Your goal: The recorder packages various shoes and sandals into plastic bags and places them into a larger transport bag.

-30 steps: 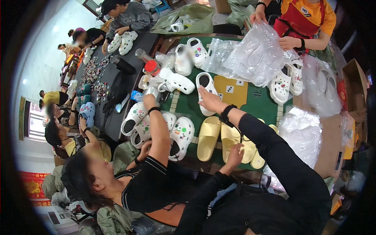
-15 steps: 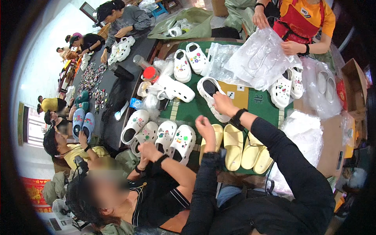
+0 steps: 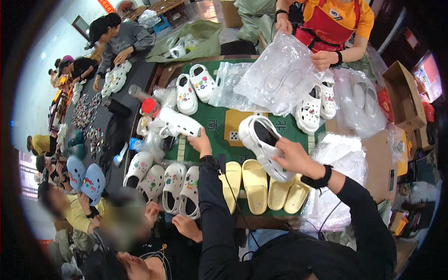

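My right hand (image 3: 295, 156) is closed on the white foam clog with a black insole (image 3: 261, 148), fingers curled at the edge of its foot opening, most likely because that rim gives an easy hold. The clog is raised above the green patterned table mat (image 3: 217, 141), in front of me and beyond the row of four yellow ridged slides (image 3: 255, 189). Its long axis runs slantwise, from far left to near right; the heel seems to point away to the left and the toe back toward me, with the opening turned upward.

My left hand (image 3: 200, 143) is at the near end of a second white foam clog (image 3: 177, 122), thumb and fingertips slightly parted about that end; I cannot tell whether they grip it. That clog looks tipped on its side, its long axis also slanting from far left to near right; I cannot tell which end is its toe. The white charm-studded clogs (image 3: 174, 182) stand side by side to the left, perhaps so their tops stay visible.
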{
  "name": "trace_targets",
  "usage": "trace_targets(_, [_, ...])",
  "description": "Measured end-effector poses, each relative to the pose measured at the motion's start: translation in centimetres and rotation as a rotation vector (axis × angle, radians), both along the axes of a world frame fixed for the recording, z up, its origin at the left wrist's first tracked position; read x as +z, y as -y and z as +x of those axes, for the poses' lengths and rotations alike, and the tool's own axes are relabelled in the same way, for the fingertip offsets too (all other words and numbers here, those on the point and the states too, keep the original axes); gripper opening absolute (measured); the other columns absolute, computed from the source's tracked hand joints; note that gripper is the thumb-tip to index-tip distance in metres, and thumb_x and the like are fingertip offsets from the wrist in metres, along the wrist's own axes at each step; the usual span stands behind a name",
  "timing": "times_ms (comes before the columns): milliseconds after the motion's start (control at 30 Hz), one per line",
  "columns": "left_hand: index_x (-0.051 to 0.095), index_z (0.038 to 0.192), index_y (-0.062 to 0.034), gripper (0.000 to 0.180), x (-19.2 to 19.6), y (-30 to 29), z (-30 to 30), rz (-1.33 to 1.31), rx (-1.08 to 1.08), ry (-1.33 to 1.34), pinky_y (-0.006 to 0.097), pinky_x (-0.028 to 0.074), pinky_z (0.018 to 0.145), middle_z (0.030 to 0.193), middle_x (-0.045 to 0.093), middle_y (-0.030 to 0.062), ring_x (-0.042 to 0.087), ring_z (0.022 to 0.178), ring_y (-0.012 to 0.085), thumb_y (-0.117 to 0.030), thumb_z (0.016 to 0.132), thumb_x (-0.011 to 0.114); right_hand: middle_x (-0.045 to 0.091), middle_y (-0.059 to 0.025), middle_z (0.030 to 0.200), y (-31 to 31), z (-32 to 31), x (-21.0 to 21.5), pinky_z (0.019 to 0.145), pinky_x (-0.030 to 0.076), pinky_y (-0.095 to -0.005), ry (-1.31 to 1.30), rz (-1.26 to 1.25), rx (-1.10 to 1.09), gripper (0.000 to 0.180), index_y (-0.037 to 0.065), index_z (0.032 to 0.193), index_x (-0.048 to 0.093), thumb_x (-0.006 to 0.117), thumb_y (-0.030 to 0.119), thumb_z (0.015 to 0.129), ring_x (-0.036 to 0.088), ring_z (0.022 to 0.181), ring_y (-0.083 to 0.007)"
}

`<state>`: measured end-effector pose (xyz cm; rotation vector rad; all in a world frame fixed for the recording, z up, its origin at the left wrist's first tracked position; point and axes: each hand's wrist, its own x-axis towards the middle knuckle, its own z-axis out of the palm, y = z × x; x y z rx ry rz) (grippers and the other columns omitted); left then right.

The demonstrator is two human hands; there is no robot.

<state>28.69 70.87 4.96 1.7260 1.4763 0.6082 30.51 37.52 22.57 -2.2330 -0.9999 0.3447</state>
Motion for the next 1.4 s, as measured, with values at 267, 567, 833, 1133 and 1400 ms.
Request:
trace_targets(267, [0.016, 0.128, 0.0026, 0.092, -1.3, 0.0, 2.4, 0.051, 0.134, 0.087, 0.048, 0.042, 0.085, 0.114, 0.045, 0.0276, 0.050, 0.098, 0.0450, -0.021, 0.063, 0.076, 0.051, -0.0135, 0.080, 5.8, -1.5, -0.6, 0.059, 0.043, -0.0395, -0.234, -0.057, -0.189, 0.024, 0.001, 0.081, 0.053, 0.066, 0.019, 0.072, 0.055, 0.068, -0.0327])
trace_targets(567, [0.033, 0.127, -0.0067, 0.077, 4.2, 7.4, -0.3, 0.438, -0.149, -0.425, 0.048, 0.034, 0.086, 0.114, 0.042, 0.0165, 0.041, 0.105, 0.0359, -0.028, 0.062, 0.069, 0.054, -0.0154, 0.085, 4.2, 0.3, -2.3, 0.066, 0.045, -0.0424, -0.098, -0.110, -0.260, 0.026, 0.000, 0.081, 0.054, 0.065, 0.021, 0.070, 0.056, 0.078, -0.0355])
trace_targets(833, [0.048, 0.120, -0.0099, 0.064, 2.9, 13.0, -7.3, 0.896, -0.684, -0.623, 0.044, 0.031, 0.086, 0.115, 0.047, 0.0145, 0.043, 0.101, 0.0291, -0.024, 0.060, 0.067, 0.056, -0.0182, 0.088, -7.3, 2.1, -8.3, 0.066, 0.048, -0.0443, 0.092, -0.104, -0.267, 0.018, -0.001, 0.080, 0.055, 0.061, 0.012, 0.069, 0.058, 0.076, -0.0361])
trace_targets(1133, [0.049, 0.113, -0.0097, 0.046, 3.1, 14.6, -7.7, 0.451, -0.722, -0.576, 0.047, 0.033, 0.089, 0.115, 0.044, 0.0183, 0.044, 0.104, 0.0337, -0.015, 0.069, 0.062, 0.054, -0.0158, 0.090, -15.2, 3.8, -10.6, 0.065, 0.047, -0.0440, 0.134, -0.138, -0.089, 0.018, 0.003, 0.091, 0.055, 0.055, 0.012, 0.075, 0.058, 0.078, -0.0346])
trace_targets(1400, [0.064, 0.099, -0.0088, 0.036, 3.4, 16.8, -5.9, 0.637, -0.717, -0.569, 0.061, 0.023, 0.095, 0.134, 0.026, 0.0282, 0.025, 0.122, 0.0495, -0.034, 0.073, 0.060, 0.029, -0.0292, 0.131, -24.6, 10.2, -14.2, 0.096, 0.036, -0.0385, -0.328, 0.150, -0.316, 0.075, -0.009, 0.130, 0.018, 0.059, 0.028, 0.079, 0.036, 0.120, -0.0379])
